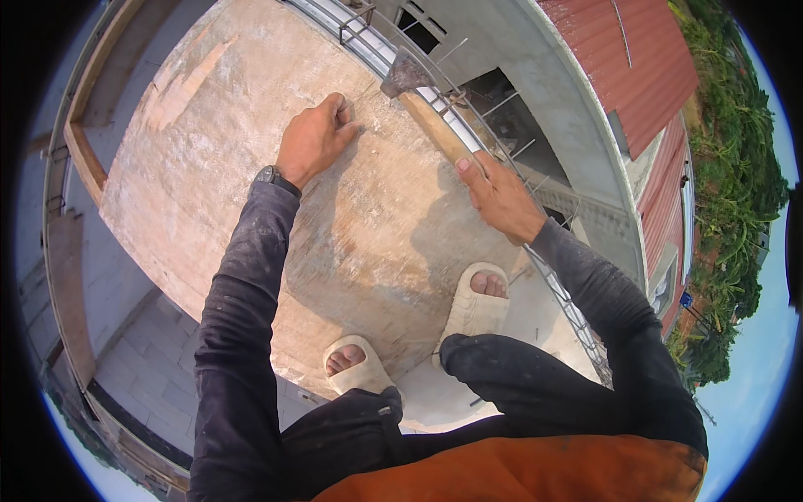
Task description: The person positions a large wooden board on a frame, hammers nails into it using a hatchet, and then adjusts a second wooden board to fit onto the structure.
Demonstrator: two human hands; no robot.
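My right hand (504,197) is wrapped round the wooden handle of a hammer (437,125). Its dusty, flared metal head points away from me, by the far right edge of a large plywood sheet (251,92). Over the sheet, to the left of the hammer, is my left hand (318,140). Its fingers are curled and the thumb is close to the forefinger; anything small between them is too hard to make out. A watch circles my left wrist. Both my feet, in pale slides, stand on the boards close to me.
Along the sheet's right side runs a steel rebar cage (552,276), with a drop beyond it. A grey wall (585,125) and red metal roofs (640,67) lie to the right. On the left, timber framing (84,159) borders a lower block surface (150,360).
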